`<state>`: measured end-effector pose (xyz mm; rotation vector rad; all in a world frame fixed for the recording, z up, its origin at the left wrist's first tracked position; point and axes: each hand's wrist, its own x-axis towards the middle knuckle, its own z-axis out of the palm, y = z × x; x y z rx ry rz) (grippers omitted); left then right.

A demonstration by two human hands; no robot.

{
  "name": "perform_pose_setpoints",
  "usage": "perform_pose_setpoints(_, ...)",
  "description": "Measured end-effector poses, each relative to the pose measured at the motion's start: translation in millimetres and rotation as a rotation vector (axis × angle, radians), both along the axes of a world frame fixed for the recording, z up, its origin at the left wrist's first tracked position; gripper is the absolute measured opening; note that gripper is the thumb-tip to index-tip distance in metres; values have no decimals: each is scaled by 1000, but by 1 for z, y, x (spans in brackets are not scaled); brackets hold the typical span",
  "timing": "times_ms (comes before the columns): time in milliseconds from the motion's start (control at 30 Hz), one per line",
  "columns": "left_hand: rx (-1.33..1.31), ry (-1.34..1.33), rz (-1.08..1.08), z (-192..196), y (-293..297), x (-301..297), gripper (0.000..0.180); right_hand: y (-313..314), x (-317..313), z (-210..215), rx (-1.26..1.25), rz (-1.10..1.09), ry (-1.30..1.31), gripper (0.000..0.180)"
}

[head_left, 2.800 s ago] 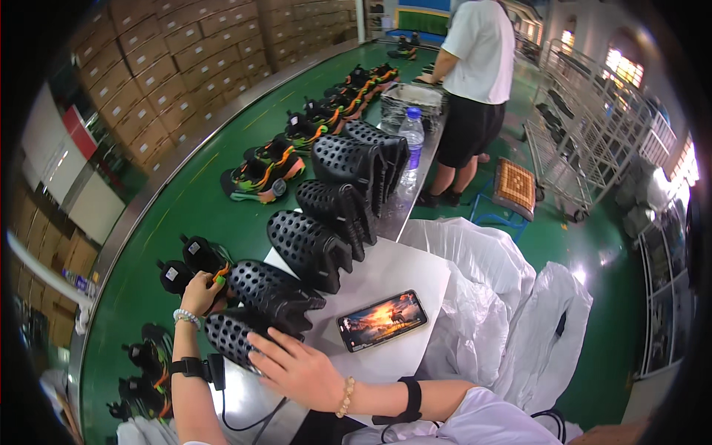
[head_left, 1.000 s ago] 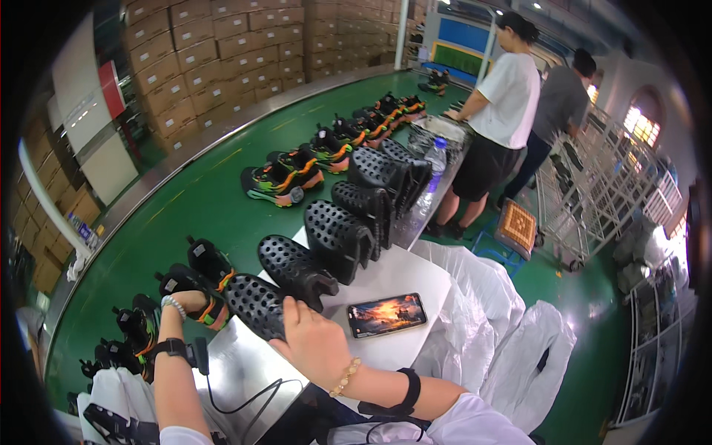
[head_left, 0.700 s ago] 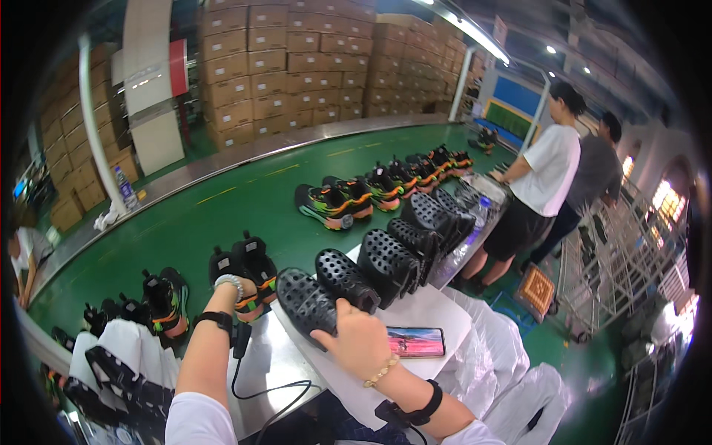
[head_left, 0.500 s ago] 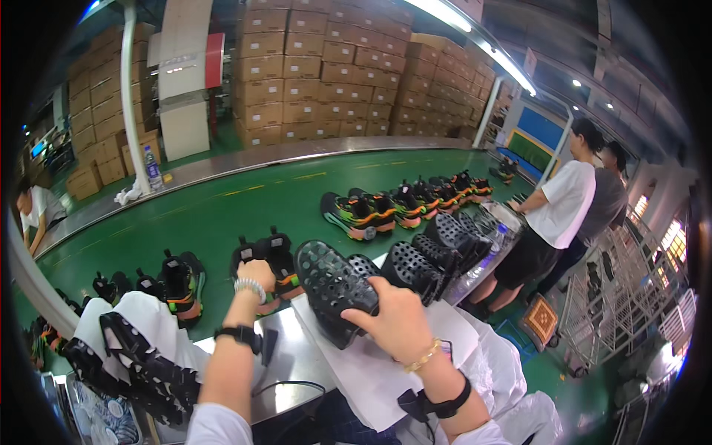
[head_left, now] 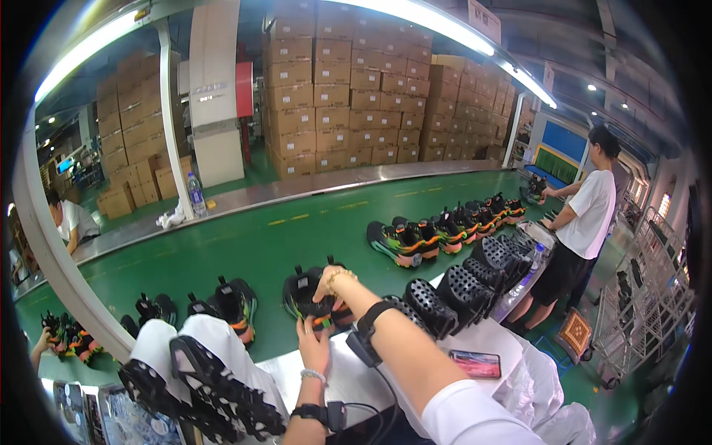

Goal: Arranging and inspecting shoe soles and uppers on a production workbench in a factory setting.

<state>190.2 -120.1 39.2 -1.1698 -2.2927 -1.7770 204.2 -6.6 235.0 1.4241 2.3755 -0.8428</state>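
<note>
Both hands meet on one black shoe [head_left: 315, 300] that sits on the green conveyor belt [head_left: 245, 245], just past the far edge of the white tabletop [head_left: 348, 378]. The right hand [head_left: 335, 285] comes down over the shoe from above, fingers curled over its top. The left hand [head_left: 315, 347] rises from below with its fingers pressed against the near side of the sole, so the shoe is pinched between the two; this two-sided hold looks suited to steadying or lifting a bulky shoe at arm's reach. Both hands are closed on it rather than spread flat.

The shoe is chunky and black, with pull loops standing up at its top and a strip of orange and green showing low on its side near the left fingers. Its toe and lacing are hidden behind the hands.

To the left of the hands, more black shoes with orange trim [head_left: 230, 300] stand on the belt. To the right, a row of black, orange and green shoes [head_left: 445, 230] runs away along the belt, spaced as if fed in a line. Nearer than that row, black perforated soles [head_left: 460, 285] lean in a stack on the tabletop, and a phone [head_left: 475, 363] lies flat to the right of the right forearm. Below the left hand, white shoe parts with black tread [head_left: 208, 378] rest at the near edge.
</note>
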Motion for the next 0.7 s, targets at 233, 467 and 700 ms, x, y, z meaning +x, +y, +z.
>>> perform_pose_setpoints(233,41,-114,-88,-4,-4,11,43,-2,-32,-107,521,-52,258,21)
perform_pose_setpoints(467,261,-366,-64,-34,5,-16,39,-15,-68,-144,435,-4,207,21)
perform_pose_setpoints(700,643,-1165,-302,-16,1,-11,39,-1,-80,-148,270,-151,203,17)
